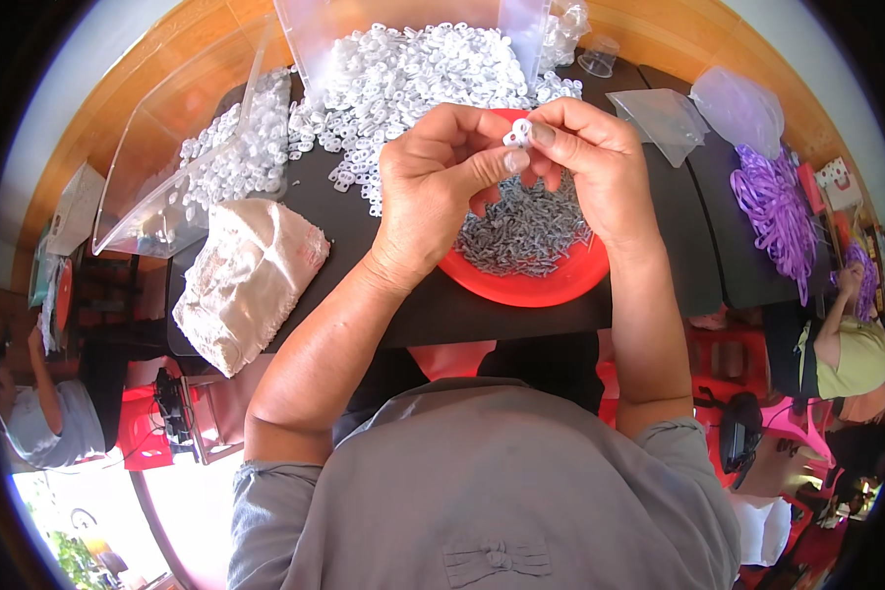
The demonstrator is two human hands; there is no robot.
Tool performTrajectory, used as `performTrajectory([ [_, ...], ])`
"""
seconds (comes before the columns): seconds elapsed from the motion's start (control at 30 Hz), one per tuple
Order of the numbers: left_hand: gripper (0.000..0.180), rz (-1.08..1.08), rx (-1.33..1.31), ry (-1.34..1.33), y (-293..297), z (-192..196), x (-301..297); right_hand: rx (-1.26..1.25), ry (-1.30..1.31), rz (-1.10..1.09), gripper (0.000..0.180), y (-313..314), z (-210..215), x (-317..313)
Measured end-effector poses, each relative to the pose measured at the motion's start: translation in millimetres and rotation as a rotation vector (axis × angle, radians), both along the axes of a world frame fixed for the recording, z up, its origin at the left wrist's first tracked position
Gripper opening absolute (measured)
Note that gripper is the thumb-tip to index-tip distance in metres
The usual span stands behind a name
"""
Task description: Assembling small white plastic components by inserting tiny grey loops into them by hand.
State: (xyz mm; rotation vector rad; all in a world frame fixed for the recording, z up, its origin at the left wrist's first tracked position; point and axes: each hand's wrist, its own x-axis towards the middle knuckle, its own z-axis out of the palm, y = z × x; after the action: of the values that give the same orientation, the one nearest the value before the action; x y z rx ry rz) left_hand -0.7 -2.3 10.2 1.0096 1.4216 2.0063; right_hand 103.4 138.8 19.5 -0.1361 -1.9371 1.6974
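Note:
Over a red bowl (pixel 546 292) my two hands meet at fingertip height. Between them is a small white plastic piece with holes (pixel 517 134). My left hand (pixel 431 187) pinches it from one side, thumb toward its lower edge. My right hand (pixel 605 165) grips the other side with thumb and fingers. Whether something sits in the holes is too small to tell. Many small grey, screw-like pieces (pixel 526 241) fill the bowl below. Behind my left hand spreads a heap of similar white pieces (pixel 413 74), spilling from a translucent bin (pixel 524 34) onto the dark table (pixel 339 251).
A clear bin (pixel 152 167) with white pieces tilts at the left, beside a folded cream cloth (pixel 246 280). Right of my hands lie clear plastic bags (pixel 664 123) and a purple ribbon bundle (pixel 772 211). Another person (pixel 841 359) sits at the right, one (pixel 54 418) at the left.

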Motion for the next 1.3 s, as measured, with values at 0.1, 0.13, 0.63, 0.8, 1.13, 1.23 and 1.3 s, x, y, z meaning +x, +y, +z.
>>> performTrajectory([
  [0.1,0.019,-0.040,0.061,0.010,-0.3,1.3,-1.3,-0.043,0.010,0.053,0.017,1.6,0.5,1.9],
  [0.13,0.019,-0.080,0.088,-0.007,-0.7,2.6,-0.7,-0.056,0.002,0.077,0.018,2.6,0.7,2.9],
  [0.63,0.024,-0.187,0.143,-0.071,-3.1,3.4,-0.1,-0.155,-0.027,0.187,0.019,1.5,4.3,5.3],
  [0.8,0.028,-0.167,0.147,-0.022,-2.1,1.5,2.0,-0.207,0.003,0.205,0.020,0.7,3.4,4.6],
  [1.13,0.020,-0.178,0.190,0.001,-5.9,3.2,4.6,-0.217,-0.034,0.230,0.020,-5.6,7.6,7.0],
  [1.23,0.021,-0.169,0.169,-0.024,-9.2,2.3,5.5,-0.229,-0.042,0.249,0.021,-7.7,7.3,6.8],
  [1.3,0.024,-0.154,0.154,-0.032,-9.9,1.2,6.5,-0.243,-0.044,0.266,0.021,-8.4,6.7,6.6],
])
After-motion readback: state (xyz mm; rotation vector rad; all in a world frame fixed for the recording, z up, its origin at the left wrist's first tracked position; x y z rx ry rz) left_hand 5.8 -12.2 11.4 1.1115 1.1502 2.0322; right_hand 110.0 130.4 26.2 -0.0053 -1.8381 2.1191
